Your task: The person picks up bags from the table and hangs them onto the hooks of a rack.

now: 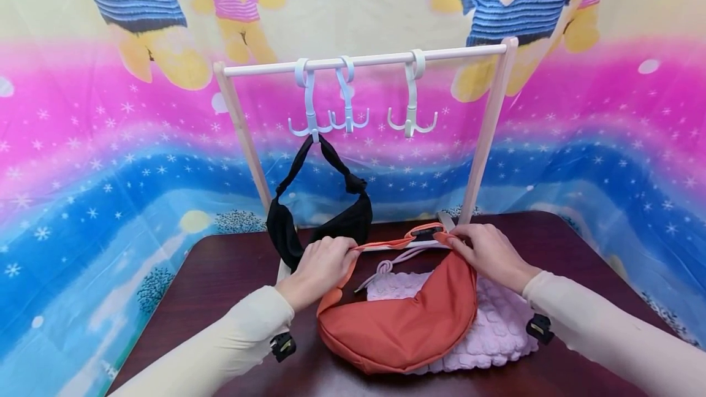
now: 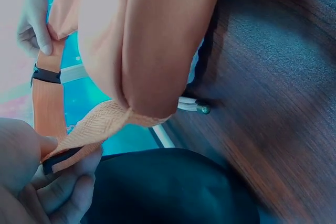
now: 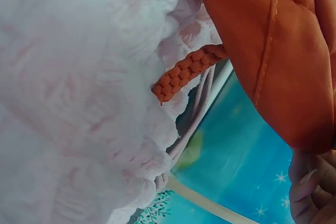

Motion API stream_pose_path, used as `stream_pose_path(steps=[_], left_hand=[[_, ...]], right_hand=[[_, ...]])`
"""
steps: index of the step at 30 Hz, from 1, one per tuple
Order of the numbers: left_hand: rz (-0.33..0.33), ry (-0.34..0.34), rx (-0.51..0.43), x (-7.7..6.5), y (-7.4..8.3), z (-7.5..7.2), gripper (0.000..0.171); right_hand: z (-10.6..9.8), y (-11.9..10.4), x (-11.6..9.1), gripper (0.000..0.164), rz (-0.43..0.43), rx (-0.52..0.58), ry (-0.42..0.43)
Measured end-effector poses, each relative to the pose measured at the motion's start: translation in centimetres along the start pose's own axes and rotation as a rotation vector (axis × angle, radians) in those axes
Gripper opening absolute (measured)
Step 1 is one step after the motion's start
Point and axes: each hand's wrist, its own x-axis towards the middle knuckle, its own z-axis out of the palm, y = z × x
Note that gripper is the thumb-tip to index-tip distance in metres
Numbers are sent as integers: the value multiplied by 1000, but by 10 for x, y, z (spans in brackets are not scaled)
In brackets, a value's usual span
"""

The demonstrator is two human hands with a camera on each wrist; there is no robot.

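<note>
One rust-red bag [image 1: 397,329] is in front of the rack [image 1: 380,59], its orange strap [image 1: 386,244] pinched by the left hand [image 1: 322,262]; the right hand [image 1: 493,255] grips that strap near the bag's tip. Also before the rack lies a lilac bag [image 1: 499,326]; a black bag [image 1: 350,219] hangs from the rack's leftmost hook [image 1: 310,100].

The bag [image 1: 397,332] is plain rust-red, with a brighter orange strap [image 2: 49,103] and a black buckle [image 2: 47,74]; behind it lies a pale lilac puckered fabric [image 1: 504,323] with a bubbled pattern. Behind the bag to the left hangs a black pouch [image 1: 347,219], and beneath the bag the table [image 1: 204,293] is dark reddish-brown. Above and behind the bag come two pale-blue hooks [image 1: 310,100], one whitish hook [image 1: 412,87], and a pink-and-blue backdrop [image 1: 110,158] patterned with white snowflakes and yellow bears in striped blue or pink tops.
</note>
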Motion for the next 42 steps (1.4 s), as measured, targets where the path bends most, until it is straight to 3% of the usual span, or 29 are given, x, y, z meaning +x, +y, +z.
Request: stream_pose_path(steps=[42], left_hand=[[-39,73,-55,-2,9,-20,16]], right_hand=[[-10,-11,4,10,-53,71,101]])
